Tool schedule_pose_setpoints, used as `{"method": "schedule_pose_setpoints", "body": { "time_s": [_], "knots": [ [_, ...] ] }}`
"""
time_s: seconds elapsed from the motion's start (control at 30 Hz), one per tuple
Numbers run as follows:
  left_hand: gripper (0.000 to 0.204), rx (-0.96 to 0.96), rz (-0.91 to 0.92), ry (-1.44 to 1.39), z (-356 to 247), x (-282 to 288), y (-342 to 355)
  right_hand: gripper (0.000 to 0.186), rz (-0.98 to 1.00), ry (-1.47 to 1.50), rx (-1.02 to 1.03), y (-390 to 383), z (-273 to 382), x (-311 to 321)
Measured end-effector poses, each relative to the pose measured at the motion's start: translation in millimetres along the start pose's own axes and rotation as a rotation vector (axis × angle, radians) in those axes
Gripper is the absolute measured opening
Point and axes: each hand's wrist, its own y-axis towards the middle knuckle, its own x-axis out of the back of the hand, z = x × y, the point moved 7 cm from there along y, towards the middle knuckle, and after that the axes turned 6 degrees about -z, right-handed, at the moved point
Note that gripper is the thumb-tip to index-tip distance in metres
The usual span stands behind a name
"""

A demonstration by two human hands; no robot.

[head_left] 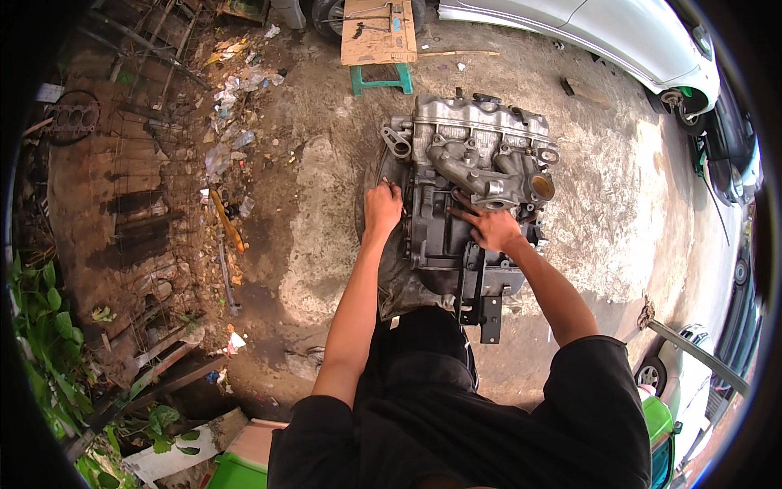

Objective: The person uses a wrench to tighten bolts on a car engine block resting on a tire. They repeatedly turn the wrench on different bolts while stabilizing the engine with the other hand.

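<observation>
A grey metal car engine [437, 216] rests on the ground in front of me, with a cast intake manifold [468, 167] across its upper part and a black bracket [489, 318] jutting from its near side. At the engine's left edge is my left hand [383, 209], its fingers curled closed; what they hold, if anything, is hidden. My right hand [490, 227] lies on the engine block just below the manifold, fingers spread and touching the metal, holding nothing.
Beyond the engine, a green stool [381, 80] carries a cardboard sheet [379, 50] with tools on it. A silver car [603, 37] stands at the far right. Scattered litter [232, 102] runs along the left, beside leafy plants [53, 342]. A metal beam [696, 354] lies at the right.
</observation>
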Motion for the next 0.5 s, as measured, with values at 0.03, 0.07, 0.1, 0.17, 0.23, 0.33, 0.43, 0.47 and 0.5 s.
{"method": "schedule_pose_setpoints", "body": {
  "time_s": [0.03, 0.07, 0.1, 0.17, 0.23, 0.33, 0.43, 0.47, 0.5],
  "knots": [
    [0.032, 0.029, 0.005, -0.044, -2, 1, 0, 0.077, -0.010, -0.023, 0.007, 0, 0, 0],
    [0.032, 0.072, 0.031, -0.082, -4, 1, 0, 0.076, -0.001, 0.000, -0.003, 0, -1, 0],
    [0.032, 0.109, 0.053, -0.127, -6, 1, 1, 0.074, 0.019, 0.006, -0.017, 0, -2, -1],
    [0.031, 0.168, 0.115, -0.125, -8, 1, 3, 0.073, 0.030, 0.025, -0.022, 0, -2, -2],
    [0.030, 0.172, 0.137, -0.120, -11, 4, 4, 0.073, -0.015, 0.049, 0.007, -1, -1, 1],
    [0.031, 0.118, 0.123, -0.095, -13, 7, 7, 0.079, -0.014, 0.004, 0.004, 1, -2, -2],
    [0.032, 0.092, 0.132, -0.037, -11, 3, 7, 0.077, 0.065, 0.031, -0.026, 1, -6, -13],
    [0.033, 0.082, 0.135, -0.012, -11, 1, 7, 0.076, 0.004, 0.022, -0.002, 2, -5, -10],
    [0.033, 0.073, 0.138, 0.012, -11, -1, 7, 0.075, -0.057, 0.012, 0.021, 2, -3, -7]
  ]
}}
